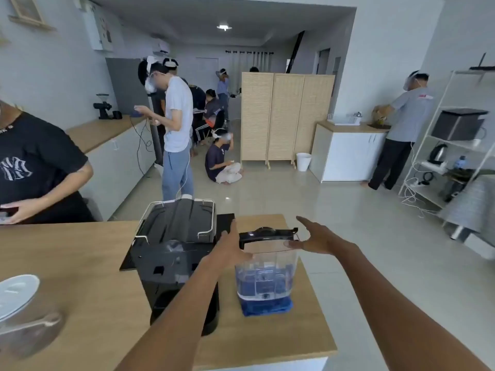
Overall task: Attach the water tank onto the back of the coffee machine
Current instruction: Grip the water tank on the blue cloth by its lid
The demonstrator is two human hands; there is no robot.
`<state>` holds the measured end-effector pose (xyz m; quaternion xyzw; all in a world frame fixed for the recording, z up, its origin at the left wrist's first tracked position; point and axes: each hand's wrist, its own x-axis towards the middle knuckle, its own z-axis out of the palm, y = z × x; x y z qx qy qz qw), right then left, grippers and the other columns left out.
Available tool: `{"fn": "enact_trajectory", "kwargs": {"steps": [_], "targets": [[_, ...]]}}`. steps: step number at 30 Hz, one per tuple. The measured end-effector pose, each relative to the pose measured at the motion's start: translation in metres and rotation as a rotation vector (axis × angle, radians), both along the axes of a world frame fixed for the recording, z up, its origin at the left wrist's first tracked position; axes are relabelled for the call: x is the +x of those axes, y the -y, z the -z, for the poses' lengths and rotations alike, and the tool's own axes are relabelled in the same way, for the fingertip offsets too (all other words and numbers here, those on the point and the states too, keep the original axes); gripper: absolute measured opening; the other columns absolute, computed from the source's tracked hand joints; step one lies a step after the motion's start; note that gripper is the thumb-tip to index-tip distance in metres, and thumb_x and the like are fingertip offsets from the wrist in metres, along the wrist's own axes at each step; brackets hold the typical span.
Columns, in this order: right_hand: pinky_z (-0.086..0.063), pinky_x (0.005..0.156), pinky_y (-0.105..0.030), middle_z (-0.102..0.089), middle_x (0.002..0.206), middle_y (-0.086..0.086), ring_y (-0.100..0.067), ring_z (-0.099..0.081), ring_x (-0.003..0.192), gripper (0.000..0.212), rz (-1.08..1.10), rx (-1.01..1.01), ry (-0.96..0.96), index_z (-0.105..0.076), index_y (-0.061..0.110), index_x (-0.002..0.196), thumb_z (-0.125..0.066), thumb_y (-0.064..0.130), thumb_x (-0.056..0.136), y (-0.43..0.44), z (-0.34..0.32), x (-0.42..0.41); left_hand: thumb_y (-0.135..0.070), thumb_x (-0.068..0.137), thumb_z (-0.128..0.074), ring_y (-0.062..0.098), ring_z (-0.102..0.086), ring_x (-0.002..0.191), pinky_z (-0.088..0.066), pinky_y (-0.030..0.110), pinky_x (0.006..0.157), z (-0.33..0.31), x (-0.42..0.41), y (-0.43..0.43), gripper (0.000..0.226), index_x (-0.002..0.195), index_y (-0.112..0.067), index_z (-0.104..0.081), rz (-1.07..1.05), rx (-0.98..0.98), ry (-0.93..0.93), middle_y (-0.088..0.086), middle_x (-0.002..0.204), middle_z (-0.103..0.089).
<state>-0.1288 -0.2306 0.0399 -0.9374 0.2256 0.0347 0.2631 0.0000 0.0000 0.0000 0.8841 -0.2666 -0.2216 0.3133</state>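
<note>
The black coffee machine (174, 253) stands on the wooden table (80, 277) with its back towards me and a chrome rail around its top. Right of it a clear water tank (266, 271) with a black lid stands upright on a blue cloth (267, 309). My left hand (230, 245) lies against the tank's left upper side, thumb on its front. My right hand (318, 236) is at the tank's upper right, fingers spread, thumb touching the clear wall under the lid. The tank rests on the cloth, apart from the machine.
A white plate (16, 293) and a clear glass dish (29, 336) sit at the table's left. A person in a black shirt (34, 167) stands at the far left edge. The table's right edge (313, 277) runs close beside the tank. Other people stand further off.
</note>
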Motion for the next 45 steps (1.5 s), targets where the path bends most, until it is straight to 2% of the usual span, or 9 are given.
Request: {"fn": "enact_trajectory", "kwargs": {"steps": [8,12,14,19,24,27,33,40,45], "targets": [[-0.034,0.113,-0.043,-0.036,0.158,-0.004,-0.029,-0.037,0.142,0.121,0.005,0.171,0.021,-0.017,0.029,0.156,-0.078,0.07,0.06,0.008,0.023,0.013,-0.038,0.079,-0.08,0.027,-0.029,0.146,-0.032,0.034,0.115,0.006,-0.004,0.007,0.128,0.155,-0.011,0.02,-0.143,-0.138,-0.153,0.01,0.163,-0.023],[-0.035,0.11,-0.041,-0.041,0.155,-0.006,-0.029,-0.039,0.141,0.108,0.019,0.188,0.033,-0.028,0.017,0.154,-0.065,0.075,0.071,0.011,0.029,0.026,-0.05,0.085,-0.07,0.018,-0.055,0.113,-0.048,0.028,0.085,0.0,0.0,0.016,0.08,0.142,-0.004,-0.037,-0.254,-0.168,-0.157,0.005,0.131,-0.054],[-0.043,0.097,-0.037,-0.059,0.136,-0.007,-0.028,-0.053,0.125,0.093,0.043,0.163,0.047,-0.049,0.014,0.139,-0.054,0.081,0.075,0.012,0.028,0.031,-0.048,0.094,-0.058,0.007,-0.049,0.078,-0.039,0.023,0.063,-0.005,0.0,0.019,0.035,0.102,-0.015,-0.049,-0.314,-0.187,-0.12,0.0,0.097,-0.053],[-0.038,0.065,-0.029,-0.06,0.073,-0.002,-0.02,-0.056,0.073,0.053,0.024,0.115,0.11,-0.057,0.015,0.074,-0.044,0.063,0.093,0.014,0.02,0.037,-0.03,0.102,-0.048,0.01,-0.044,0.06,-0.03,0.022,0.048,-0.012,0.002,0.031,0.025,0.093,-0.007,-0.049,-0.457,-0.231,-0.085,0.004,0.077,-0.048],[-0.04,0.074,-0.028,-0.066,0.085,0.002,-0.019,-0.059,0.088,0.036,0.062,0.172,0.243,-0.068,0.016,0.086,-0.054,0.048,0.095,0.02,0.022,0.035,-0.026,0.095,-0.06,0.036,-0.063,0.103,-0.042,0.031,0.07,-0.011,0.0,0.043,0.027,0.098,0.001,-0.057,-0.614,-0.322,-0.055,0.025,0.114,-0.064],[-0.04,0.093,-0.023,-0.069,0.114,0.003,-0.013,-0.058,0.109,0.039,0.158,0.27,0.377,-0.065,0.015,0.125,-0.067,0.033,0.091,0.019,0.026,0.033,-0.023,0.092,-0.064,0.035,-0.064,0.102,-0.044,0.032,0.071,-0.015,-0.001,0.046,0.028,0.103,0.002,-0.061,-0.641,-0.339,-0.028,0.022,0.109,-0.067],[-0.051,0.1,-0.043,-0.073,0.095,-0.008,-0.021,-0.064,0.096,0.025,0.252,0.316,0.555,-0.073,0.008,0.113,-0.068,0.011,0.089,0.018,0.025,0.039,-0.004,0.095,-0.049,0.022,-0.051,0.071,-0.038,0.029,0.065,-0.027,0.005,0.042,0.009,0.093,-0.007,-0.057,-0.62,-0.335,0.056,0.013,0.09,-0.055],[-0.046,0.076,-0.017,-0.078,0.099,-0.008,-0.014,-0.065,0.079,0.014,0.129,0.15,0.588,-0.08,0.01,0.098,-0.068,0.009,0.09,0.016,0.012,0.045,0.004,0.095,-0.051,0.026,-0.064,0.111,-0.043,0.021,0.085,-0.044,0.012,0.036,0.031,0.115,-0.004,-0.074,-0.27,-0.166,0.298,0.012,0.118,-0.071],[-0.04,0.066,-0.003,-0.078,0.097,-0.007,-0.011,-0.065,0.077,0.013,0.049,0.098,0.559,-0.08,0.01,0.097,-0.069,0.009,0.089,0.025,0.013,0.044,-0.01,0.094,-0.063,0.026,-0.069,0.099,-0.053,0.036,0.092,-0.045,0.021,0.023,0.02,0.106,-0.008,-0.078,-0.145,-0.108,0.407,0.009,0.105,-0.076]]}}
